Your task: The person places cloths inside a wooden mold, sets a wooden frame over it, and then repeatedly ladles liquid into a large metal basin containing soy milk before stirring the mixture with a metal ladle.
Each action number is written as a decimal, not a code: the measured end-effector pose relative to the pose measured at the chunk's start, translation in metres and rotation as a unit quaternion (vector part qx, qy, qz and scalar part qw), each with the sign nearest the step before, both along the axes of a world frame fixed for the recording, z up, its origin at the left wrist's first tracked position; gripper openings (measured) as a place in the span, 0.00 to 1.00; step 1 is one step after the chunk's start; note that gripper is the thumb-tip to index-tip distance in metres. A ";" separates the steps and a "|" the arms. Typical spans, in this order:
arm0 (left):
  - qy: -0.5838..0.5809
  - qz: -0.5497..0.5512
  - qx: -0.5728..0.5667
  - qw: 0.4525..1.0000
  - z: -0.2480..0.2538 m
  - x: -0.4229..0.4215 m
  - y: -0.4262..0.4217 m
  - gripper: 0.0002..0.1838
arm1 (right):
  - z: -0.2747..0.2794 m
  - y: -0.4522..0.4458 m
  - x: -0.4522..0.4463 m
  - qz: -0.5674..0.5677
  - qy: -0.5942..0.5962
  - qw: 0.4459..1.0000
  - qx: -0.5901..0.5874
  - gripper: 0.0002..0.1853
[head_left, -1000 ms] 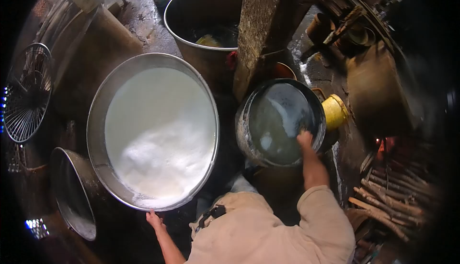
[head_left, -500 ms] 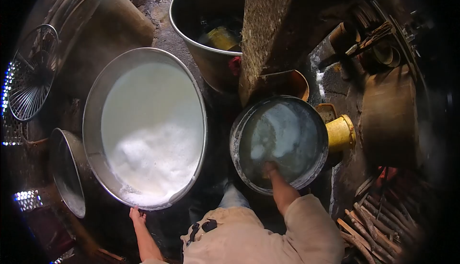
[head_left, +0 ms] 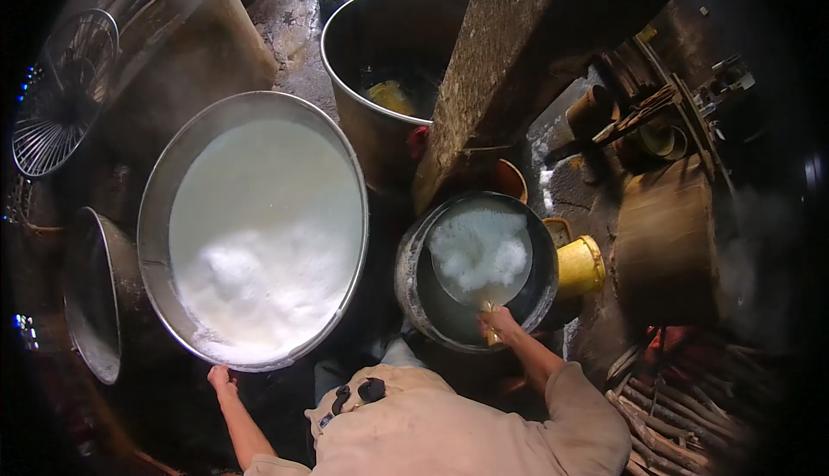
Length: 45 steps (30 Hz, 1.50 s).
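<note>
Skimmer bears foam at the mouth of the dark pot; my right fingers grip its handle, so I'd keep it level. Left hand meets the wide vat, grip unclear.

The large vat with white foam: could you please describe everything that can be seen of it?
The large vat is wide, round and grey, metallic-looking, with a shiny rim. It stands mouth upward, left of a smaller dark pot. Inside lies cloudy, pale liquid, with white foam gathered toward the near side. The left hand is at its near rim. Its base is hidden.
</note>
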<state>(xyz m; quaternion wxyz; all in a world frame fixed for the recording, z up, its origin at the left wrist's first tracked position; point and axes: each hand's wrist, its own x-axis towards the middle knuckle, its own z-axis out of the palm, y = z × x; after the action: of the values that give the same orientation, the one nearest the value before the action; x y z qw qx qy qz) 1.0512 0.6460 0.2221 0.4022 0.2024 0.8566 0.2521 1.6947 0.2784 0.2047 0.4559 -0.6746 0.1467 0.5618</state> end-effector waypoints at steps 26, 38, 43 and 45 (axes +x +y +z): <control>-0.092 -0.143 0.117 0.979 0.047 0.014 -0.009 0.19 | 0.118 0.269 -0.221 0.285 0.052 0.957 0.034 0.06; -0.010 -0.227 -0.022 0.974 0.042 0.009 -0.008 0.43 | -0.017 0.417 -0.382 0.280 0.107 0.951 0.071 0.04; -0.013 -0.207 -0.012 0.978 0.045 0.009 -0.008 0.39 | -0.036 0.420 -0.370 0.286 0.043 0.957 0.036 0.05; -0.028 -0.199 0.009 0.980 0.054 0.008 -0.005 0.37 | -0.041 0.416 -0.349 0.289 0.013 0.957 0.019 0.05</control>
<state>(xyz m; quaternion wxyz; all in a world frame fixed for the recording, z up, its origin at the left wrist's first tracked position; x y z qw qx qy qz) 1.0597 0.6407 0.2756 0.4664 0.3649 0.7854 0.1801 1.3460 0.6940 0.1638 0.2851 -0.6722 -0.0595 0.6807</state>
